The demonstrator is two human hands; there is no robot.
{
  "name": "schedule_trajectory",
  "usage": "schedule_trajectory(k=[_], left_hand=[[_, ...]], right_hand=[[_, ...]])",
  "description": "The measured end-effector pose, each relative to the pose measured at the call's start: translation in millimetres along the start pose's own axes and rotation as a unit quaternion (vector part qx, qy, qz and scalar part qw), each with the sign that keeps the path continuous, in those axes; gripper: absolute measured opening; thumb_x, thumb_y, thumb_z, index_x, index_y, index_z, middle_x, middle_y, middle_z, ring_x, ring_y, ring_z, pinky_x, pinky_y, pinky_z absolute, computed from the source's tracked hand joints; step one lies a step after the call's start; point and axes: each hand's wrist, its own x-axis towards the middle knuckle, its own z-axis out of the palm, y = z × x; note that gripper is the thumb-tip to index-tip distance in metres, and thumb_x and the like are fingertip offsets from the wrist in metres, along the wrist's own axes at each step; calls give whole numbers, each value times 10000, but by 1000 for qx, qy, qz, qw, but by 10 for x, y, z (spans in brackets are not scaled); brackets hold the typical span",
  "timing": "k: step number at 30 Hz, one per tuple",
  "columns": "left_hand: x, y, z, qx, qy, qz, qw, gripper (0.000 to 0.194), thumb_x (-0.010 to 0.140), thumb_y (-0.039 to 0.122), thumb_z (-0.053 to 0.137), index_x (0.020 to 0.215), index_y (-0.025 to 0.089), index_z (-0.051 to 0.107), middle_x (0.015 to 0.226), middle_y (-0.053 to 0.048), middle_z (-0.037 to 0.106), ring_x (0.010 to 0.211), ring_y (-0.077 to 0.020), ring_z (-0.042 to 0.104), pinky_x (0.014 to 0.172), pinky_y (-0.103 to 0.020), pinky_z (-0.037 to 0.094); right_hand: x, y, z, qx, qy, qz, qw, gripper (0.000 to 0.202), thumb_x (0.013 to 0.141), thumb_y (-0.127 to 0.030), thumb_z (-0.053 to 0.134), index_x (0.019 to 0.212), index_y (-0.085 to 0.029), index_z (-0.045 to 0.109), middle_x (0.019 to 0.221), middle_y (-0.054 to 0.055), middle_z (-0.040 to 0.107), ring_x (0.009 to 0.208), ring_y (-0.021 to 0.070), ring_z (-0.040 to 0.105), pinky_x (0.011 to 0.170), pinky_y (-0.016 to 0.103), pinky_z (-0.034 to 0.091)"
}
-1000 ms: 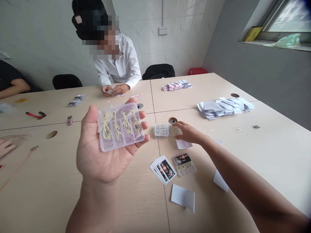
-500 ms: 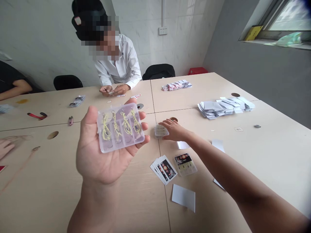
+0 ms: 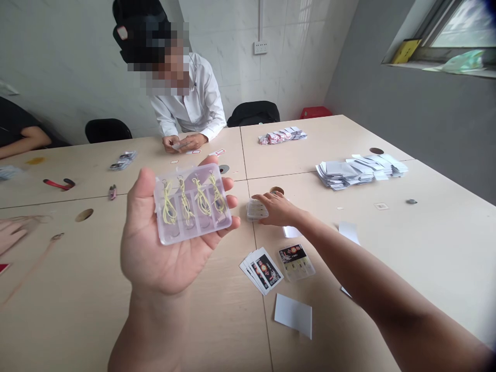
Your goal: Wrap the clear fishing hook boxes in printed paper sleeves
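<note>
My left hand is raised near the camera, palm up. Its thumb and fingers are closed around a clear plastic hook box. Inside, fishing hooks with looped yellow cords lie in separate compartments. My right hand reaches across the table, its thumb and fingers spanning a second clear hook box, partly hidden under the hand. Nearer to me, another hook box has a black printed card inside. Beside it lie several fanned black-printed cards.
A person in a white shirt handles small cards across the table. White card stacks and red-edged packets lie at the back right. Red-handled pliers and another person's hand are at the left. A blank card lies in front.
My hands and both boxes they hold stay almost still. The person opposite has shifted the card in their hands slightly.
</note>
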Motion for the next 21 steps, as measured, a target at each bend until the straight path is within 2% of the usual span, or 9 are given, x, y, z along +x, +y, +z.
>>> schedule_trajectory(k=[11,17,21], left_hand=[[-13,-4,4,6,6,-5,1000,697,1038,599,238,1233,103,687,994,-162,759,838,-259,762,708,-386,661],[-19,8,26,-1,39,-22,999,688,1026,618,185,1230,179,673,952,-144,763,789,-259,761,674,-369,669],[-25,8,29,-4,22,-15,1000,709,1030,630,167,1227,178,676,967,-139,763,813,-251,763,694,-371,668]], right_hand=[[-22,-54,-10,9,16,3,1000,429,978,-396,634,1353,-197,568,1363,112,600,1194,278,619,1021,532,511],[54,-151,53,5,36,-1,999,407,983,-395,629,1334,-196,579,1337,108,614,1159,265,635,991,508,535],[73,-181,71,7,41,-6,999,402,984,-395,627,1329,-195,582,1330,107,618,1153,262,638,987,504,538]])
